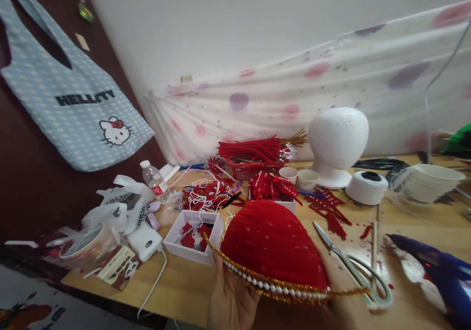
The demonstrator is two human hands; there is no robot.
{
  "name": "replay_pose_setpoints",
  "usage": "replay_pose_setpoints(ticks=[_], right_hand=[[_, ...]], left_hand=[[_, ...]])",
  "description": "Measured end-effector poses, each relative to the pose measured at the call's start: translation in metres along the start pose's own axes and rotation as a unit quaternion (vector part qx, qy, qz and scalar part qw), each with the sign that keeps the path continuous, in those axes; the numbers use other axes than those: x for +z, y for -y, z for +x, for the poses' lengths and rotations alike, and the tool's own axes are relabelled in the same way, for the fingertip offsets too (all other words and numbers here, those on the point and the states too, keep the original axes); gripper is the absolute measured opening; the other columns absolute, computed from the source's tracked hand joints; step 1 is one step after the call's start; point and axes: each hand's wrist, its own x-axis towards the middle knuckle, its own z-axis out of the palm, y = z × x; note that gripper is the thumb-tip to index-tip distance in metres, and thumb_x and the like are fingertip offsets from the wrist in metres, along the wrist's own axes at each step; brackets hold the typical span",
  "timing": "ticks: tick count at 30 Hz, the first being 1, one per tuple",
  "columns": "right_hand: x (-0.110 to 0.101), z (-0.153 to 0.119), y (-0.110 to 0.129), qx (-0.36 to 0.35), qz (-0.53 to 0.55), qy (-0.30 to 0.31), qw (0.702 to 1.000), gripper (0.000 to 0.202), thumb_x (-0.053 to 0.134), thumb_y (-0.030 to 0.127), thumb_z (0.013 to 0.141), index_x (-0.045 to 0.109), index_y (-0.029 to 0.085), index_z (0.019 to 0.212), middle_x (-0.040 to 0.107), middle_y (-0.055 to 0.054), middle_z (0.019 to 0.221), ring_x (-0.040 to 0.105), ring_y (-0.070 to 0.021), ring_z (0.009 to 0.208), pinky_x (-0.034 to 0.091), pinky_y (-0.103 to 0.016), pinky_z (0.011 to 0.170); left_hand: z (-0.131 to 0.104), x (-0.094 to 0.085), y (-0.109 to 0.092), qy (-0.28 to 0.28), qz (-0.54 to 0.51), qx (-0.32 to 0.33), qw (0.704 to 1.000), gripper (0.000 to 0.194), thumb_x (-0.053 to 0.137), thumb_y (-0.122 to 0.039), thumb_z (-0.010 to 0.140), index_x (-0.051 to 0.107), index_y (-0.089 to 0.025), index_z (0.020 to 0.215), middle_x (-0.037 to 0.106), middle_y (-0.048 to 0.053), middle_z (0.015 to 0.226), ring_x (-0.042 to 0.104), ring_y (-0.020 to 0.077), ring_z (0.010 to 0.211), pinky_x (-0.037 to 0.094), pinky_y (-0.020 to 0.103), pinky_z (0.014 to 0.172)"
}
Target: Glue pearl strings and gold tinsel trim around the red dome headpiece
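Note:
A red, ribbed, dome-shaped headpiece (274, 246) is held up over the table's front edge. A row of white pearl beads (272, 287) and gold tinsel trim (294, 298) run along its lower rim, and gold tinsel-covered ends stick out on both sides. My left hand (233, 295) is closed on the headpiece from below at its left part; the fingers behind it are hidden. At its right edge is a smeared, skin-toned shape, apparently my right hand (339, 278), whose fingers I cannot make out. Scissors (344, 259) lie spread on the table just right of the headpiece.
A blue glue gun (430, 259) lies at right. Behind stand a white foam head (338, 143), a thread cone (367, 187), paper cups (308, 179) and a red basket (239, 169) of red stems. Left are a white box (187, 254), a bottle (152, 178) and plastic bags (106, 212).

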Motion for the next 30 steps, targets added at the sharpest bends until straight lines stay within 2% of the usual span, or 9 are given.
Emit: replay_pose_setpoints(ticks=[5, 9, 13, 16, 19, 21, 24, 28, 30], right_hand=[[-0.009, 0.009, 0.022, 0.047, 0.032, 0.075, 0.996, 0.059, 0.049, 0.013, 0.08, 0.061, 0.025, 0.136, 0.074, -0.011, 0.117, 0.069, -0.0313, 0.113, 0.056, -0.049, 0.097], [-0.012, 0.014, 0.034, 0.061, 0.057, 0.094, 0.992, 0.059, 0.048, 0.009, 0.08, 0.063, 0.024, 0.135, 0.076, -0.011, 0.115, 0.069, -0.0304, 0.114, 0.058, -0.047, 0.095], [-0.011, 0.021, 0.048, 0.06, 0.097, 0.091, 0.989, 0.058, 0.049, 0.009, 0.082, 0.063, 0.024, 0.135, 0.076, -0.011, 0.119, 0.068, -0.0304, 0.117, 0.058, -0.045, 0.096], [-0.011, 0.025, 0.052, 0.052, 0.082, 0.088, 0.991, 0.057, 0.052, 0.013, 0.082, 0.062, 0.024, 0.136, 0.072, -0.012, 0.128, 0.066, -0.032, 0.122, 0.056, -0.046, 0.099], [-0.014, 0.023, 0.039, 0.042, 0.034, 0.113, 0.992, 0.06, 0.05, 0.013, 0.084, 0.056, 0.024, 0.142, 0.071, -0.014, 0.13, 0.067, -0.0318, 0.12, 0.057, -0.047, 0.097], [-0.022, 0.014, 0.024, 0.019, -0.021, 0.14, 0.99, 0.059, 0.053, 0.018, 0.086, 0.053, 0.021, 0.145, 0.07, -0.017, 0.131, 0.068, -0.0336, 0.119, 0.058, -0.05, 0.096], [-0.046, -0.004, 0.006, -0.022, -0.107, 0.118, 0.987, 0.044, 0.06, 0.032, 0.09, 0.063, 0.017, 0.132, 0.073, -0.02, 0.123, 0.07, -0.0372, 0.114, 0.06, -0.052, 0.091], [-0.083, -0.022, 0.009, 0.01, -0.155, 0.062, 0.986, 0.024, 0.054, 0.035, 0.098, 0.07, 0.022, 0.11, 0.078, -0.011, 0.108, 0.075, -0.0278, 0.096, 0.062, -0.04, 0.081], [-0.089, -0.02, 0.017, 0.038, -0.175, 0.047, 0.983, 0.022, 0.052, 0.035, 0.1, 0.07, 0.023, 0.101, 0.078, -0.007, 0.096, 0.075, -0.0238, 0.085, 0.06, -0.034, 0.073]], left_hand=[[-0.006, 0.009, -0.005, -0.09, -0.003, -0.045, 0.995, 0.039, 0.052, -0.043, 0.098, 0.065, -0.04, 0.134, 0.063, 0.001, 0.145, 0.053, 0.0302, 0.139, 0.042, 0.053, 0.115], [-0.007, 0.024, -0.007, -0.082, 0.04, -0.077, 0.993, 0.041, 0.068, -0.033, 0.088, 0.069, -0.039, 0.129, 0.068, 0.0, 0.139, 0.05, 0.0263, 0.141, 0.038, 0.043, 0.119], [-0.002, 0.044, 0.0, -0.105, 0.099, -0.078, 0.987, 0.045, 0.075, -0.035, 0.086, 0.068, -0.036, 0.13, 0.069, 0.003, 0.137, 0.058, 0.0278, 0.134, 0.043, 0.045, 0.116], [0.002, 0.053, 0.005, -0.138, 0.098, -0.072, 0.983, 0.029, 0.075, -0.033, 0.088, 0.076, -0.039, 0.117, 0.074, 0.0, 0.13, 0.067, 0.0239, 0.122, 0.053, 0.038, 0.106], [0.005, 0.056, 0.005, -0.172, 0.091, -0.049, 0.98, 0.021, 0.077, -0.03, 0.086, 0.08, -0.04, 0.104, 0.079, -0.002, 0.117, 0.073, 0.0212, 0.111, 0.057, 0.035, 0.099], [0.006, 0.057, 0.004, -0.19, 0.096, -0.026, 0.977, 0.018, 0.08, -0.031, 0.083, 0.081, -0.04, 0.098, 0.081, -0.002, 0.111, 0.076, 0.0214, 0.104, 0.06, 0.036, 0.095], [0.008, 0.056, 0.002, -0.2, 0.101, -0.008, 0.974, 0.017, 0.082, -0.031, 0.081, 0.082, -0.04, 0.096, 0.081, -0.002, 0.109, 0.077, 0.0207, 0.098, 0.062, 0.035, 0.092], [0.008, 0.052, 0.001, -0.177, 0.1, -0.013, 0.979, 0.024, 0.08, -0.03, 0.082, 0.079, -0.044, 0.102, 0.077, -0.003, 0.121, 0.075, 0.0209, 0.108, 0.061, 0.032, 0.094], [0.007, 0.049, 0.0, -0.166, 0.103, -0.016, 0.981, 0.027, 0.079, -0.03, 0.083, 0.078, -0.046, 0.106, 0.074, -0.004, 0.128, 0.072, 0.0219, 0.114, 0.062, 0.031, 0.093]])
